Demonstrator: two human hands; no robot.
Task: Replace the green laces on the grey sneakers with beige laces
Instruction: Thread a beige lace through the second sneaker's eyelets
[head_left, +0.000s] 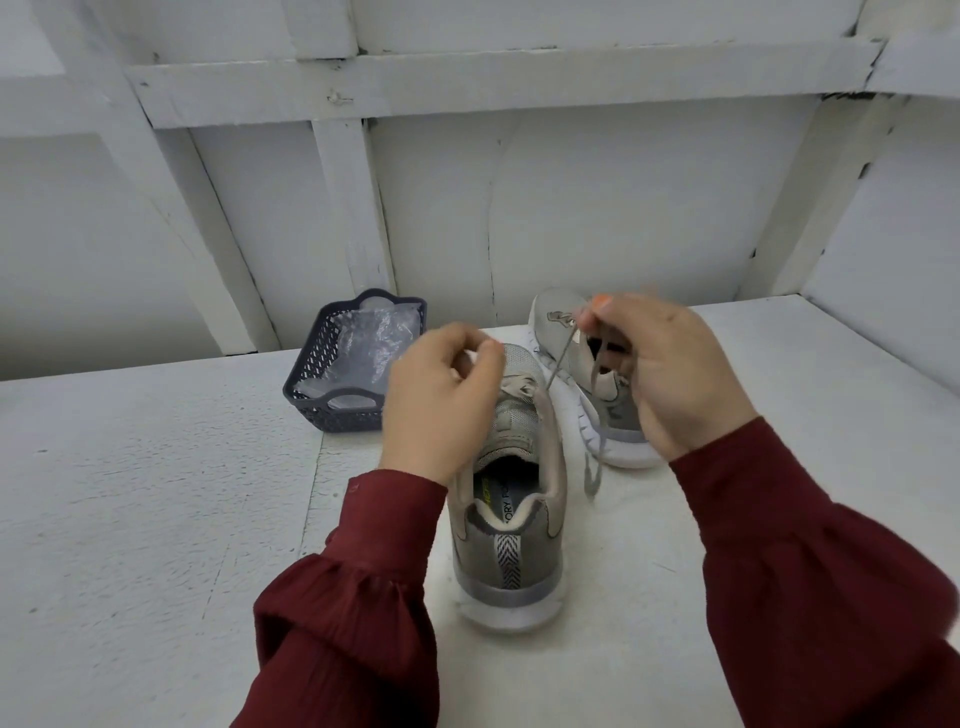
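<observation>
White wall (623, 208) is standing behind, with white beams (467, 78) crossing it, some level, some slanting. White table (130, 493) is lying below, its paint showing rough and speckled. Soft, even light is falling across everything.

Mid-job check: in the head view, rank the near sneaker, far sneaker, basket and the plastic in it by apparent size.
1. Near sneaker, though nearness inflates it.
2-3. Basket and far sneaker look alike; the right hand hides part of that sneaker.
4. Plastic in the basket.
</observation>
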